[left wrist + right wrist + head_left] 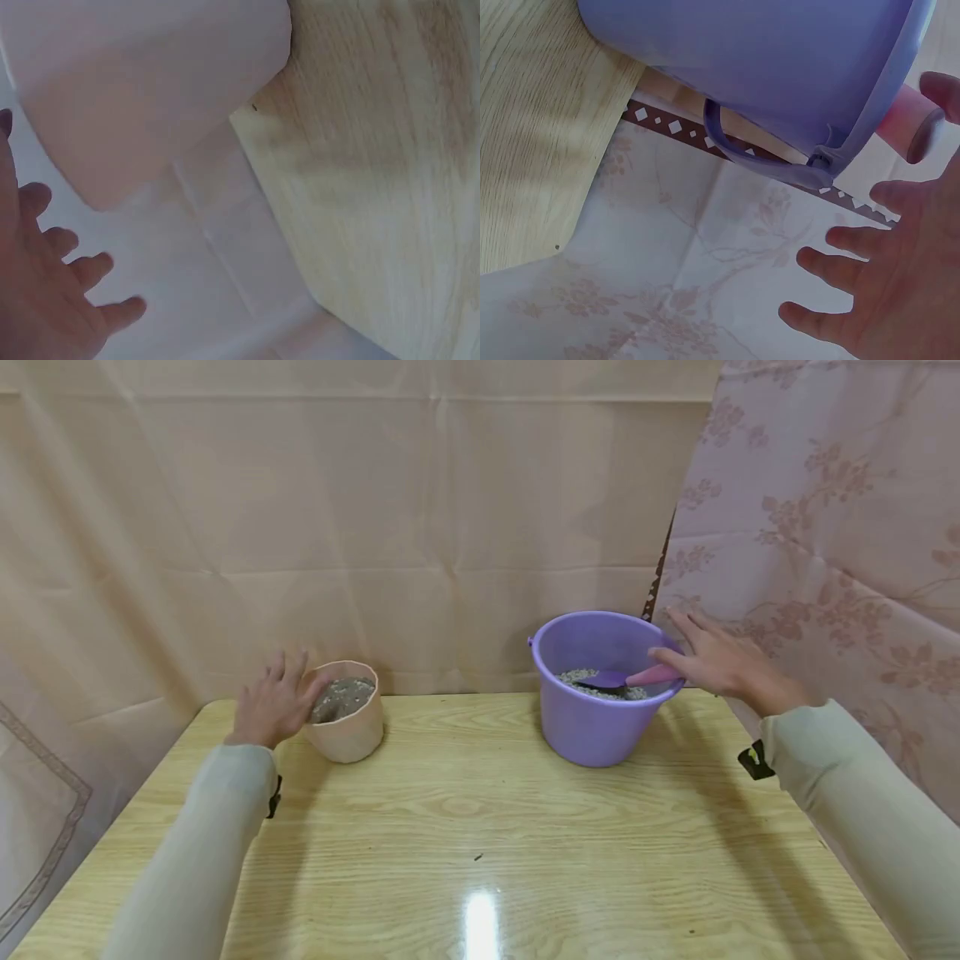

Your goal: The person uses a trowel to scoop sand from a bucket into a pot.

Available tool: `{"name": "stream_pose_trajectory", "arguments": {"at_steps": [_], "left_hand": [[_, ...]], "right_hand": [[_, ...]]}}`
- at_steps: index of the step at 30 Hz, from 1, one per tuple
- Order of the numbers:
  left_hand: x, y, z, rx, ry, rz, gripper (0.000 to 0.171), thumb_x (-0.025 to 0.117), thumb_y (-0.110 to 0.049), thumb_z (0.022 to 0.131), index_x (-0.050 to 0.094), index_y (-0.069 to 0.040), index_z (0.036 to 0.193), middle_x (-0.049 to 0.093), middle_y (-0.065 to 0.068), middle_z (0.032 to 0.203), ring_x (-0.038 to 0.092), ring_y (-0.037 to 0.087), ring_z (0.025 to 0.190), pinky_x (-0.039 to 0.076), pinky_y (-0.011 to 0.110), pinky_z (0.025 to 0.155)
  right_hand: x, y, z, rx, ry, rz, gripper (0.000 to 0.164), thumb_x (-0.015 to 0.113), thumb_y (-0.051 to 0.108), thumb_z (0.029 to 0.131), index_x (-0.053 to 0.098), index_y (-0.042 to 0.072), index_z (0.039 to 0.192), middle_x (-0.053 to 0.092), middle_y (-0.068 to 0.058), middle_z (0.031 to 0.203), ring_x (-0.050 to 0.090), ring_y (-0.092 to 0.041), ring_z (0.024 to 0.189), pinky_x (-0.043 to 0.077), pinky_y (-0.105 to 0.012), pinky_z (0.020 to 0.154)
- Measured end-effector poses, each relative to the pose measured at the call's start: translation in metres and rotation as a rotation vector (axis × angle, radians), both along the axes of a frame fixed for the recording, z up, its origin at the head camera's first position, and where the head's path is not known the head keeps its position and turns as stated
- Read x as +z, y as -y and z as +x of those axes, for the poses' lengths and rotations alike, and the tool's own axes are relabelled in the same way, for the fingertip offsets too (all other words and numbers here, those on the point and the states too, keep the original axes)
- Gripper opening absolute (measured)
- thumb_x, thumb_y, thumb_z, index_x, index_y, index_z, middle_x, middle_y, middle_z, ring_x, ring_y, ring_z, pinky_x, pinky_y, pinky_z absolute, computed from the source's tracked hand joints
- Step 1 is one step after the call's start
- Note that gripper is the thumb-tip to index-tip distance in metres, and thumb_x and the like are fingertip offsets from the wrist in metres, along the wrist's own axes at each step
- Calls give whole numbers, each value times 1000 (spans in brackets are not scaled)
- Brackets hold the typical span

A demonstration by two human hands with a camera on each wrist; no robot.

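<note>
A peach plant pot (346,741) filled with grey-brown soil (342,698) stands at the table's back left. My left hand (272,700) is at its left side, fingers spread, thumb over the rim. In the left wrist view those fingers are apart from the pot wall (150,97). A purple bucket (592,727) with coarse grey material stands at the back right. In it lies a hand trowel with a purple blade and a pink handle (651,675) that leans on the rim. My right hand (723,662) hovers by that handle, fingers spread, its thumb close to the handle's end (915,127).
The bucket's carrying handle (765,166) hangs down on its outer side. Behind the wooden table (450,810) hangs a beige curtain (420,527), and a floral cloth (840,527) hangs at the right. A small dark speck (478,857) lies near the table's middle.
</note>
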State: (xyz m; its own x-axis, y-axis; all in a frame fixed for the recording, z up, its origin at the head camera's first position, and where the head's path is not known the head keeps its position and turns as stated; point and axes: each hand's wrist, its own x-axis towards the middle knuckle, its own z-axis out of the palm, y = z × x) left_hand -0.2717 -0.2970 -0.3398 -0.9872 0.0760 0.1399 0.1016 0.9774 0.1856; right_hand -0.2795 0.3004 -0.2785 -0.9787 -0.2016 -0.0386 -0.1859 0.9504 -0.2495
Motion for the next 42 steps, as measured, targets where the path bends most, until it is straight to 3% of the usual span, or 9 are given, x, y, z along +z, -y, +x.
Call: {"name": "stream_pose_trajectory", "arguments": {"at_steps": [3,7,10,13,19,26,34,38,42], "left_hand": [[-4,1,2,-25,25,15,76,24,-58,105,15,-4,157,15,36,157,25,59,136,25,73,101],[-9,2,5,-43,26,41,73,29,-55,105,19,-3,155,23,33,154,34,57,131,35,70,96],[-11,2,5,-39,43,68,75,28,-56,105,19,-2,156,23,31,155,34,56,133,34,70,96],[-13,2,5,-38,65,93,78,28,-58,104,18,0,156,22,31,157,29,55,137,31,70,100],[-16,5,7,-49,111,147,80,32,-58,104,16,1,157,20,31,158,25,55,139,26,69,105],[-16,8,8,-50,126,185,85,36,-59,102,17,4,156,20,33,157,22,55,140,23,70,105],[-16,12,11,-61,138,223,89,45,-59,100,16,3,156,22,30,158,23,53,141,22,69,107],[-15,12,13,-62,148,243,92,49,-59,98,14,2,157,21,31,158,22,54,141,22,69,107],[-14,10,14,-65,152,251,94,54,-58,96,15,2,157,22,31,157,23,55,140,22,69,106]], "right_hand": [[-1,2,1,34,29,-77,92,41,64,98,-5,14,160,9,-32,160,13,-60,140,14,-77,101],[-5,6,3,81,70,-246,86,53,46,101,5,7,160,51,-22,144,32,-49,139,21,-70,105],[-8,8,5,73,82,-292,80,57,41,100,14,7,158,68,-15,124,47,-45,130,27,-67,103],[-9,9,6,48,73,-272,82,60,44,97,19,6,157,64,-19,130,50,-45,126,32,-67,99],[-11,6,7,20,45,-229,92,64,50,92,19,5,158,54,-27,138,44,-51,130,34,-68,98],[-13,2,8,46,25,-213,97,71,43,88,17,2,158,49,-33,140,45,-54,127,37,-67,96],[-14,4,11,46,36,-291,96,74,36,88,16,3,158,48,-32,142,45,-50,128,35,-65,100],[-14,5,12,59,38,-306,80,70,30,89,32,3,154,58,-23,136,49,-40,125,38,-58,98],[-15,4,14,64,33,-303,75,68,28,90,36,2,152,65,-17,127,48,-34,115,36,-51,89]]}}
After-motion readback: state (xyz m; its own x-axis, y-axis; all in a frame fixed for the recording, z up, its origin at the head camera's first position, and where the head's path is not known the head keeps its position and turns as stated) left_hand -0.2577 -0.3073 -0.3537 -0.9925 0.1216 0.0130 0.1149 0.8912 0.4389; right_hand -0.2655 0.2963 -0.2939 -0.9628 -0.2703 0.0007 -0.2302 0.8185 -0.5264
